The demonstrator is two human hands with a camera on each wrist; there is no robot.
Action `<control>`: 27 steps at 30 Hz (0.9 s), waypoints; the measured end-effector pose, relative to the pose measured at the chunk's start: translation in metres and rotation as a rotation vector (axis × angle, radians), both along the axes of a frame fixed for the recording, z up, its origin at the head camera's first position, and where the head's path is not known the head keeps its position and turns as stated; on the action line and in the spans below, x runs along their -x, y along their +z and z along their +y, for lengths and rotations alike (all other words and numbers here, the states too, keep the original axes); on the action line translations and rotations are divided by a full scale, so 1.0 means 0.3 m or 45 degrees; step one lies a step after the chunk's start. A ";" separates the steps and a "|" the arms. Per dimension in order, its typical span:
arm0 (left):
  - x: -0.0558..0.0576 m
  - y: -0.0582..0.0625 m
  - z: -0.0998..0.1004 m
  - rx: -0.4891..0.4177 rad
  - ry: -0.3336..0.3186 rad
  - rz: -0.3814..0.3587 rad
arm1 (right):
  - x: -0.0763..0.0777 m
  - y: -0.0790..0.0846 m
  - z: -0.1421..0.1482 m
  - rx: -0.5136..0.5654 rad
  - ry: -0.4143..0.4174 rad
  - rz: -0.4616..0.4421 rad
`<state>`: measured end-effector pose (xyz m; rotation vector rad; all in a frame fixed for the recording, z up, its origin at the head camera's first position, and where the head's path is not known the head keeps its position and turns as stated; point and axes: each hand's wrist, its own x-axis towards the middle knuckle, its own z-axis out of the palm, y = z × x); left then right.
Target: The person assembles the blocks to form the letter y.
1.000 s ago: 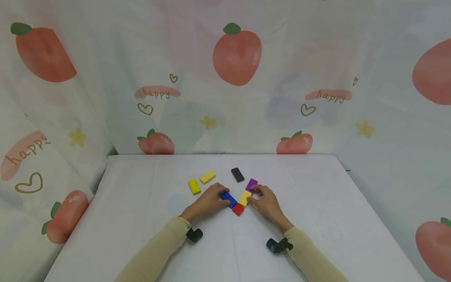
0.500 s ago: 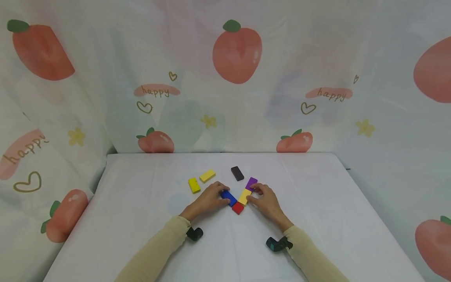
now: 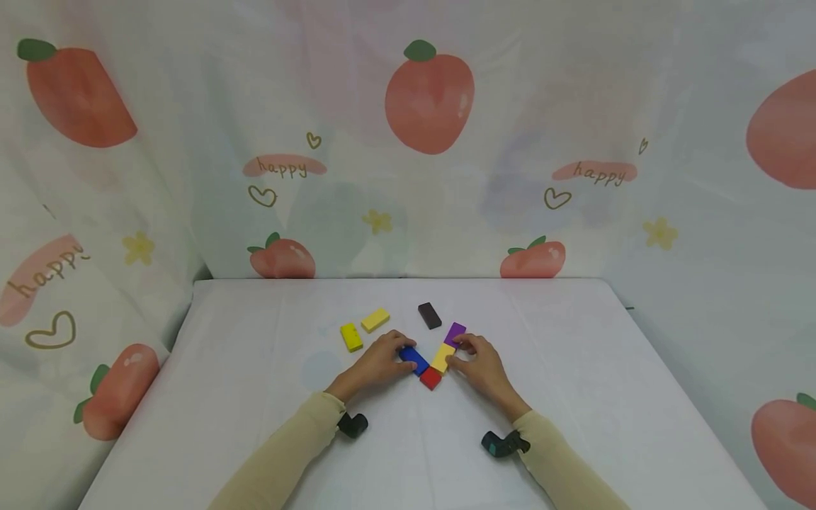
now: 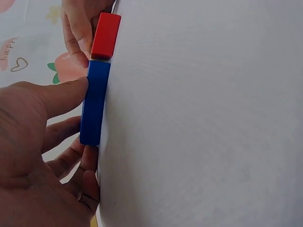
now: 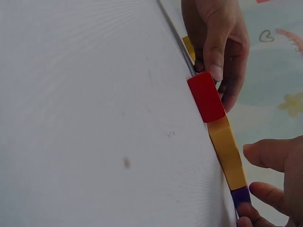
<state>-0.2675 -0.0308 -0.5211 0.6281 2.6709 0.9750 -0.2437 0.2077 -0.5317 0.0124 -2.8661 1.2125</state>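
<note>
Four-sided blocks lie in a V on the table. A blue block (image 3: 414,360) meets a red block (image 3: 430,378) at the near point; an orange-yellow block (image 3: 443,359) and a purple block (image 3: 455,334) run up the right side. My left hand (image 3: 380,360) pinches the blue block, thumb toward its red end and fingers at its far end, as the left wrist view shows. Beside the orange-yellow and purple blocks is my right hand (image 3: 482,366), fingers loosely bent. In the right wrist view its thumb (image 5: 265,152) hovers just off the orange-yellow block, while fingertips touch the purple one.
Behind the V, a dark brown block (image 3: 430,316) lies on the white table (image 3: 548,340). A pale yellow block (image 3: 375,320) and a bright yellow block (image 3: 351,337) lie beyond the left hand. Fruit-print curtain (image 3: 430,212) hangs along the back and sides.
</note>
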 end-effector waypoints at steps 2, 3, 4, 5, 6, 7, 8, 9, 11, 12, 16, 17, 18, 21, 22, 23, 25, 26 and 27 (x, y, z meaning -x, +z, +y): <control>-0.002 0.002 0.001 -0.003 0.004 -0.004 | -0.001 0.000 0.001 0.000 0.001 0.005; -0.003 0.004 0.002 -0.004 0.007 -0.003 | -0.003 0.002 0.001 0.007 -0.002 0.001; -0.004 0.006 0.002 -0.003 0.010 -0.004 | -0.004 0.004 0.001 0.018 -0.005 0.000; -0.005 0.007 0.002 -0.002 0.014 -0.004 | -0.005 0.005 0.002 0.025 -0.008 -0.003; -0.006 0.009 0.003 -0.001 0.017 -0.004 | -0.006 0.007 0.002 0.030 -0.012 -0.007; -0.008 0.010 0.003 -0.002 0.019 -0.004 | -0.007 0.009 0.002 0.034 -0.015 -0.010; -0.009 0.012 0.003 -0.003 0.021 -0.004 | -0.007 0.010 0.002 0.045 -0.021 -0.017; -0.009 0.013 0.003 -0.002 0.023 -0.003 | -0.009 0.012 0.003 0.051 -0.024 -0.024; -0.010 0.014 0.004 -0.004 0.021 -0.004 | -0.013 0.015 0.004 0.054 -0.026 -0.028; -0.010 0.014 0.004 -0.004 0.022 -0.004 | -0.016 0.017 0.005 0.060 -0.027 -0.028; -0.008 0.012 0.004 -0.001 0.016 -0.012 | -0.037 0.031 0.004 0.088 -0.026 -0.020; -0.008 0.011 0.004 0.000 0.014 -0.014 | -0.045 0.035 0.004 0.088 -0.022 -0.015; -0.007 0.010 0.004 0.002 0.012 -0.013 | -0.054 0.038 0.002 0.089 -0.021 -0.011; -0.004 0.005 0.004 0.012 0.010 -0.013 | -0.079 0.045 -0.003 0.074 -0.006 0.006; -0.004 0.004 0.004 0.012 0.011 -0.013 | -0.086 0.046 -0.006 0.073 0.000 0.012; -0.004 0.002 0.004 0.014 0.013 -0.012 | -0.092 0.046 -0.009 0.067 0.006 0.013; -0.003 0.001 0.004 0.013 0.018 -0.011 | -0.102 0.045 -0.017 0.060 0.019 0.019; -0.003 0.001 0.004 0.013 0.018 -0.008 | -0.107 0.044 -0.020 0.057 0.026 0.022; -0.003 0.001 0.005 0.007 0.020 -0.009 | -0.110 0.042 -0.024 0.056 0.030 0.022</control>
